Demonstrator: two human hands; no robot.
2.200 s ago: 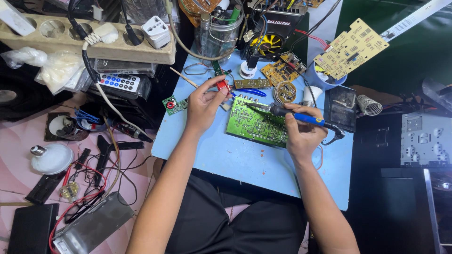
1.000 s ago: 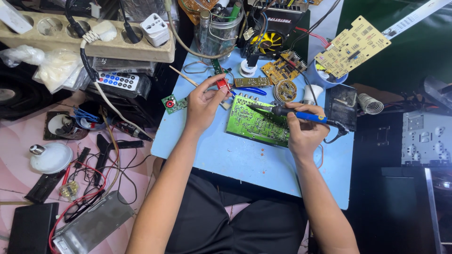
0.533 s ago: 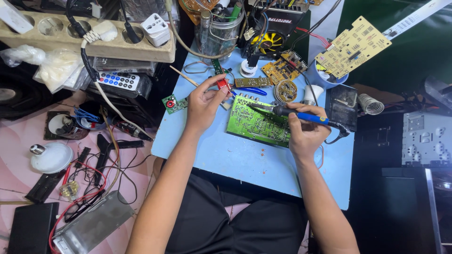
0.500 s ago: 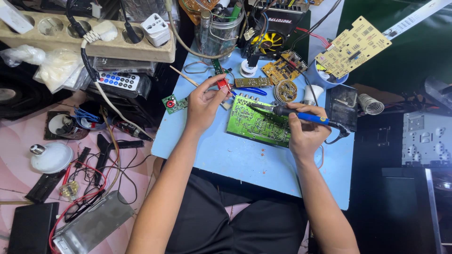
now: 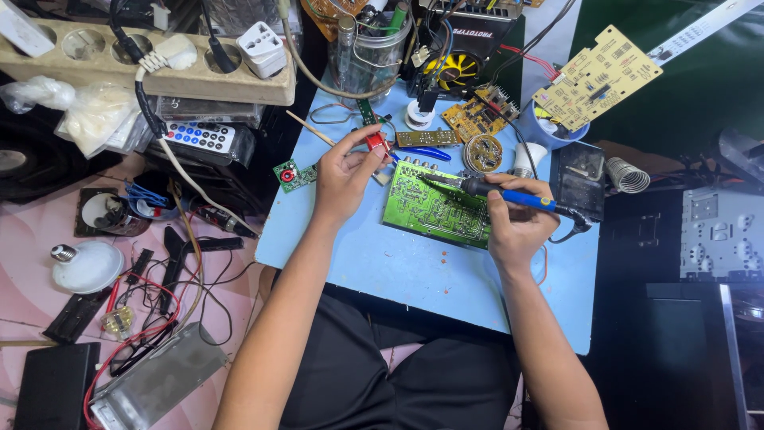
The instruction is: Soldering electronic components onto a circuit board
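The right hand (image 5: 516,227) grips the blue soldering iron (image 5: 509,195), tip on the green board (image 5: 434,209) lying on the blue worktop (image 5: 414,275); best keep it steady while the left hand (image 5: 344,177) fingers pinch a small red part (image 5: 375,142).

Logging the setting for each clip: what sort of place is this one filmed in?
Most likely a small electronics repair workbench. The right hand holds a soldering iron over a green circuit board on a blue table, the left hand pinches a small red part, and loose boards and wires lie around.
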